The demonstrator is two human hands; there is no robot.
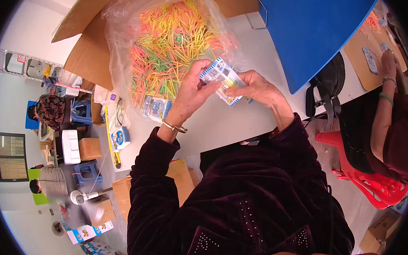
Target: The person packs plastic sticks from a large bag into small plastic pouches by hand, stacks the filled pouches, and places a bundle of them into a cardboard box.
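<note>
A small clear packet with blue-and-white striped ends (220,79) is held between both hands, tilted, above the white table (204,132). My left hand (191,91), with a bracelet at its wrist, pinches the packet's left side. Closed on the right edge is my right hand (260,90). Yellowish sticks show through the lower part of the packet. Beyond the hands, a plastic-lined box holds many pink, yellow and green sticks (170,40). Near my left wrist, similar striped packets (156,107) lie on the table.
A blue board (314,22) is at the upper right, beside a black bag (327,85). A co-worker's arm (385,111) and a red chair (366,178) are at the right. A yellow tape measure (116,158) and another packet (119,138) lie at the table's left edge.
</note>
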